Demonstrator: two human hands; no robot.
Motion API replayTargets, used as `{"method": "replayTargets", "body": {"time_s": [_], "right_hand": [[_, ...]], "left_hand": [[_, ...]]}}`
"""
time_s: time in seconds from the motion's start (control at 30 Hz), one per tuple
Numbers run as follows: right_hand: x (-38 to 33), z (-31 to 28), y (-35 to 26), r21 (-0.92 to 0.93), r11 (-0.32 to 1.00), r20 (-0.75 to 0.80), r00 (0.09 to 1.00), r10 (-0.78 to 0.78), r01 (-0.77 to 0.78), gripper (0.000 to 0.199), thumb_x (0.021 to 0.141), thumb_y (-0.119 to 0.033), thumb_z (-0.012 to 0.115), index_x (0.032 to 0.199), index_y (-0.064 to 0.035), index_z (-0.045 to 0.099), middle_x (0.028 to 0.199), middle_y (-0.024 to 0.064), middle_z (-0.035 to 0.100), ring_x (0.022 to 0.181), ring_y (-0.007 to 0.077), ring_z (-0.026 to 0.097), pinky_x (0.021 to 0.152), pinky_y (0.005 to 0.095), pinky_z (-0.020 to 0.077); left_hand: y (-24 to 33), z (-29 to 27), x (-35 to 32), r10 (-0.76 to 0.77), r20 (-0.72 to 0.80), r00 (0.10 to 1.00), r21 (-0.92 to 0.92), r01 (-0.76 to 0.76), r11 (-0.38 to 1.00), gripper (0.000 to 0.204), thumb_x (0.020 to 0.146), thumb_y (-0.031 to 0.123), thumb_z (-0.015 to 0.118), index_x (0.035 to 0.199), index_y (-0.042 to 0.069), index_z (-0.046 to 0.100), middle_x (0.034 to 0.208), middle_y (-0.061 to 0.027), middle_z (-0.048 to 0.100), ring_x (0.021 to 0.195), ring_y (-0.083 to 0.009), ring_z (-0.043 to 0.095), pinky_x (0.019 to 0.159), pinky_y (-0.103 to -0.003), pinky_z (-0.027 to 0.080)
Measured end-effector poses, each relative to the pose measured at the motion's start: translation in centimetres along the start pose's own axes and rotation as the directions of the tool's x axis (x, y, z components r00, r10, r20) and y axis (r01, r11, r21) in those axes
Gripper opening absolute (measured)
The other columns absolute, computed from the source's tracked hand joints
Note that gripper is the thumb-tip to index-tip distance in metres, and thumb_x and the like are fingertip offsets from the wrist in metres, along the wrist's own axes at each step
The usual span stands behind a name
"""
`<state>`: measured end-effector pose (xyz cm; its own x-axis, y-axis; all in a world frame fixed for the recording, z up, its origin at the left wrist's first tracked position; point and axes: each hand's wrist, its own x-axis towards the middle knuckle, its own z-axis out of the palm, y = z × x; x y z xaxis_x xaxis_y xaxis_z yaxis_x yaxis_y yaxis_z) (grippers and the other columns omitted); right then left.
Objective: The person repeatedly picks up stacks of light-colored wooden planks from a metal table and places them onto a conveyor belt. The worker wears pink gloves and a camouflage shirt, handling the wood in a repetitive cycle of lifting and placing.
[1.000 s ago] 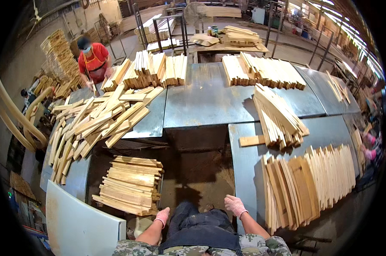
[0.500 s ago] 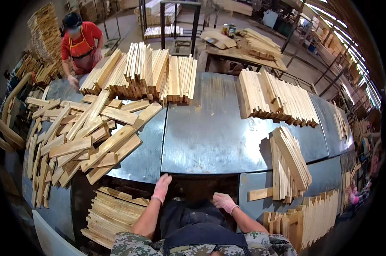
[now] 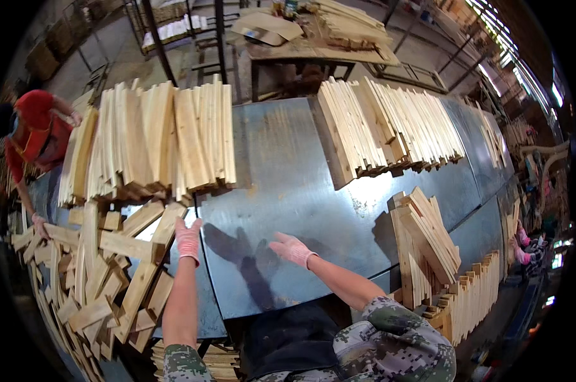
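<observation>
Pink-gloved left hand [image 3: 188, 240]: empty, near loose slats [image 3: 95, 280]
Right hand [image 3: 291, 249]: empty, outstretched
Far-edge slat rows [image 3: 154, 140]: aligned on metal table [image 3: 275, 172]
Left edge: loose slats unaligned

I watch the left hand [image 3: 188, 240], pink-gloved: palm side unseen, fingers pointing forward, thumb standing off to the right. Left forearm [image 3: 181, 305] nearly straight ahead, bare up to a camouflage sleeve [image 3: 184, 365]. Right hand [image 3: 292, 249] gloved alike, fingers loosely extended leftward, well apart from its partner. Right forearm [image 3: 346, 280] bare, slanting forward and inward, elbow bent.
</observation>
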<state>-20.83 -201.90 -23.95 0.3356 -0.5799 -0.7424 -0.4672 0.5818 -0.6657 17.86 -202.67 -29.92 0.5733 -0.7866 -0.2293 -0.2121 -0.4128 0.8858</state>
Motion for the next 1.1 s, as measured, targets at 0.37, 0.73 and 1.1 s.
{"method": "replayTargets", "body": {"time_s": [0.37,0.73,1.1], "right_hand": [[20.5,-3.0,-10.5,0.011,0.915,-0.111,0.91,-0.399,0.402,0.095,0.099,-0.046,0.069,0.165,0.0032,0.022,0.16,0.029,0.045,0.151,0.0379,0.043,0.123,0.0406,0.0341],[21.5,-3.9,-17.2,-0.15,0.922,-0.157,0.912,-0.379,0.358,0.092,0.098,-0.04,0.072,0.164,0.0045,0.027,0.153,0.0299,0.052,0.142,0.0382,0.053,0.117,0.0392,0.0412],[23.5,-11.9,-17.6,-0.173,0.928,-0.256,0.895,-0.366,0.33,0.059,0.102,-0.043,0.064,0.141,0.0008,0.054,0.122,0.0237,0.071,0.115,0.0409,0.067,0.099,0.0439,0.0528]], "left_hand": [[5.0,4.0,8.7,-0.086,-0.237,0.968,0.298,0.157,0.942,0.077,0.078,0.03,0.091,0.133,-0.009,0.055,0.119,-0.0221,0.069,0.104,-0.0332,0.066,0.097,-0.04,0.051],[9.2,4.6,8.4,-0.062,-0.361,0.931,0.186,0.137,0.973,0.061,0.077,0.025,0.092,0.118,-0.01,0.063,0.105,-0.0182,0.072,0.094,-0.0257,0.067,0.088,-0.037,0.054],[12.0,11.5,5.5,-0.228,0.143,0.963,0.448,0.142,0.882,0.071,0.072,0.045,0.092,0.118,0.0,0.064,0.106,-0.0181,0.077,0.096,-0.0327,0.074,0.089,-0.042,0.057]]}}
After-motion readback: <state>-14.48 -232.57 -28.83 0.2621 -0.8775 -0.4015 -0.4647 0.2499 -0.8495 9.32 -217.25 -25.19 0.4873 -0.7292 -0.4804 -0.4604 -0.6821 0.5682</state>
